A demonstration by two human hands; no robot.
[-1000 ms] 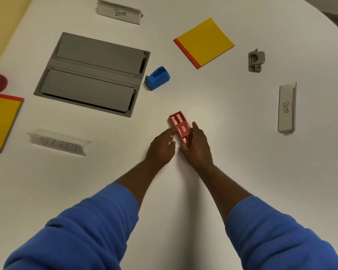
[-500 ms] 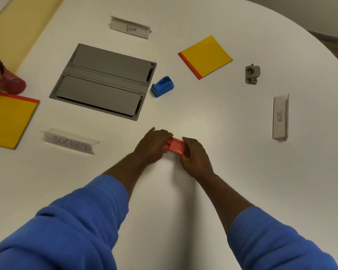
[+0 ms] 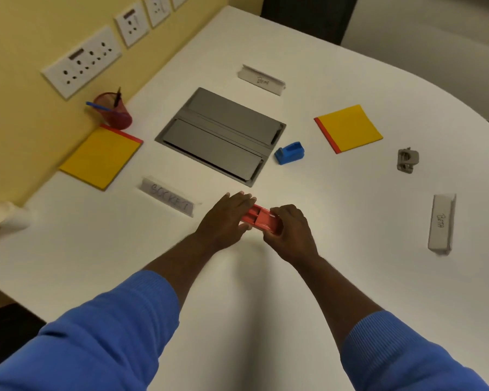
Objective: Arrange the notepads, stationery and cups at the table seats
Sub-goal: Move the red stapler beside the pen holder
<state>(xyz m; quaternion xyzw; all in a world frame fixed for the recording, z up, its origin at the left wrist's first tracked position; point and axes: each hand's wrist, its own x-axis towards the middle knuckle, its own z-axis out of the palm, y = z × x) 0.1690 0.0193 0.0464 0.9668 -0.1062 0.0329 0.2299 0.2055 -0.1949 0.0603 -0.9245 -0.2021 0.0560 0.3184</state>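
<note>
A person's left hand (image 3: 227, 218) and right hand (image 3: 290, 232) pinch a small red stationery piece (image 3: 261, 217) between them, low over the white table (image 3: 350, 263), just right of the "SOCKET" name card (image 3: 168, 199). Gripped only at its ends, it could slip or knock that card. Bare tabletop lies open toward the person and rightward; the table's near edge is out of view.

Sockets and name cards

Wall sockets (image 3: 82, 62) line the yellow wall (image 3: 26, 32); a grey cable hatch (image 3: 220, 134) sits in the white worktop (image 3: 350, 263) among three name cards (image 3: 261, 79).
</note>
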